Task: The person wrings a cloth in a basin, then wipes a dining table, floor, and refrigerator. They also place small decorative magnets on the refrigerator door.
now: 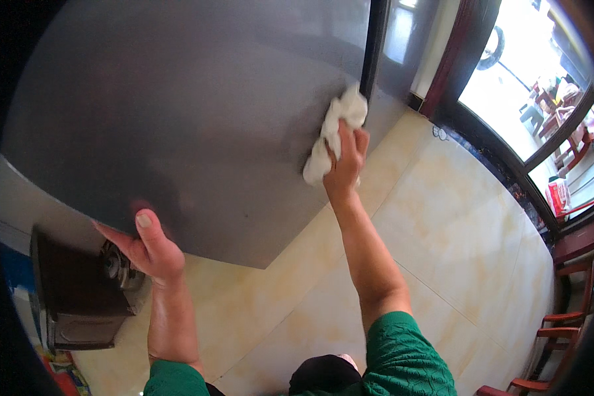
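A large, smooth grey door panel [218, 123] fills the upper left of the view. My right hand [347, 158] holds a crumpled white cloth [352, 106] pressed against the panel, beside a dark vertical strip [374, 44] along its right edge. My left hand [156, 247] grips the panel's lower left edge. Its thumb lies on the broad grey face, while the other fingers reach under the edge and are partly hidden.
Beige floor tiles [297, 317] spread below the panel. A dark wooden cabinet [81, 292] stands at lower left, with a metal object [121, 265] beside it. Reddish wooden chairs [564, 331] line the right side. A dark-framed glass door [519, 158] is at upper right.
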A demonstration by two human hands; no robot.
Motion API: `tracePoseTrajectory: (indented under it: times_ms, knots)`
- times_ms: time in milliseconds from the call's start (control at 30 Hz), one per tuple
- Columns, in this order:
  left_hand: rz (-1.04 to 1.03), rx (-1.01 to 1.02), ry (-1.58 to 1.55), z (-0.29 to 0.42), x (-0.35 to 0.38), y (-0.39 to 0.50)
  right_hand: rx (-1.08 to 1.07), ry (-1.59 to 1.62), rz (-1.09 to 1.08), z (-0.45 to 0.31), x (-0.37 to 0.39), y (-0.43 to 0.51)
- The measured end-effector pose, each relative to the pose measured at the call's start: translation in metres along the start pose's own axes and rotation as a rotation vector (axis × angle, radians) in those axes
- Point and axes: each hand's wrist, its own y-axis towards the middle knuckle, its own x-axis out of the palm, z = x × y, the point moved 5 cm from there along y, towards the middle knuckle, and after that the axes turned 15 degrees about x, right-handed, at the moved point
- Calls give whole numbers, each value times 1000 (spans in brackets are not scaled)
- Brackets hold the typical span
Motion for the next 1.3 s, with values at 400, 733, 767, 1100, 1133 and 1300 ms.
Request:
tracePoseTrajectory:
  times_ms: [400,733,767,1100,1133,1300]
  knots:
    - [-57,53,-33,1,8,1,-3,-96,-13,-14,-4,35]
    - [-41,17,158,5,2,10,398,-212,-305,31,-4,-140]
    - [7,-50,221,2,-3,9,364,-192,-237,11,-7,-159]
    - [136,-146,514,9,-17,8,462,-90,232,129,36,-145]
    - [169,-164,568,9,-17,10,574,-60,291,162,35,-151]
    - [188,-109,569,8,-8,23,1106,-90,89,284,29,-246]
